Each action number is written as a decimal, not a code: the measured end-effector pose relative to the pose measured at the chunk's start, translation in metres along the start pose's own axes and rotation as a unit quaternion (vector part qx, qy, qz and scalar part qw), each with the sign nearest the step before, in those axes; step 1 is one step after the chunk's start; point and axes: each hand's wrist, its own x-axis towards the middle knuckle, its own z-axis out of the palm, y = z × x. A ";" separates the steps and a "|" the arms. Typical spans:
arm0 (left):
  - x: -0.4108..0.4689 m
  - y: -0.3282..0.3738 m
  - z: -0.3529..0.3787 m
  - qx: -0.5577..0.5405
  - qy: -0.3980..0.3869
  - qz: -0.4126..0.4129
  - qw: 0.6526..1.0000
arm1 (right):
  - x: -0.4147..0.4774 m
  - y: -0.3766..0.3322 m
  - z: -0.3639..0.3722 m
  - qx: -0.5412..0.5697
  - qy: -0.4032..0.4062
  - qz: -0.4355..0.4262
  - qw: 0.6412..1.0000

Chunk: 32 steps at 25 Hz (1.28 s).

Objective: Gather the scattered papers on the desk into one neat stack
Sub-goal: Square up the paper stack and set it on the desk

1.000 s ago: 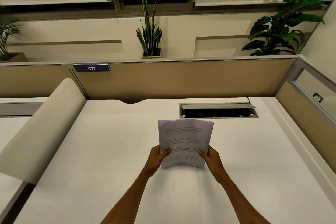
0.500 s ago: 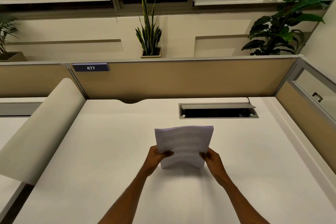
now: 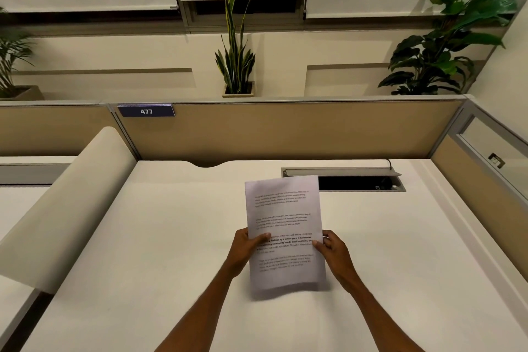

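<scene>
A stack of white printed papers [image 3: 283, 208] is held upright and lifted above the white desk [image 3: 171, 237], near its middle. My left hand [image 3: 245, 248] grips the stack's left edge, thumb across the printed front. My right hand [image 3: 333, 250] grips the right edge at about the same height. The bottom edge of the stack is blurred and hangs just above the desk. No other loose sheet shows on the desk.
An open cable tray [image 3: 357, 180] is set into the desk behind the papers. Tan partition panels [image 3: 285, 131] close the back and right side. A rounded cream divider [image 3: 65, 203] runs along the left. Potted plants [image 3: 235, 66] stand beyond the partition.
The stack has gone from sagging, with its lower edge on the desk, to straight and raised. Both hands moved up with it and now grip nearer its middle.
</scene>
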 end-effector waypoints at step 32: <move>-0.003 -0.053 -0.018 0.128 0.191 -0.130 0.964 | 0.005 0.030 0.040 -0.080 0.119 0.172 0.975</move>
